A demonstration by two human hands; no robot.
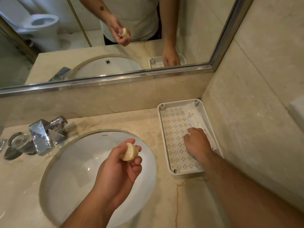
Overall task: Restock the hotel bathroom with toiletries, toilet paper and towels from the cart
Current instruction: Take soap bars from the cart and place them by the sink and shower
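Head: left hand (pixel 118 168) grips soap (pixel 130 153); right hand (pixel 197 142) on packet (pixel 194 117).

Left hand (pixel 120 168): holds a round pale soap (pixel 130 153) between thumb and fingers, above the sink (pixel 79 170).
Right hand (pixel 197 142): inside the white tray (pixel 160 124), fingers bent down onto a white packet (pixel 194 116); grip unclear.
Tray: on the tabletop (pixel 164 204), in the wall corner.
Faucet (pixel 44 135): chrome, left of the sink.
Mirror (pixel 74 46): reflects both hands.

A big mirror (pixel 189 22) hangs on the tan stone wall (pixel 256 83). Below is a white sink (pixel 74 178) with a shiny tap (pixel 42 137).
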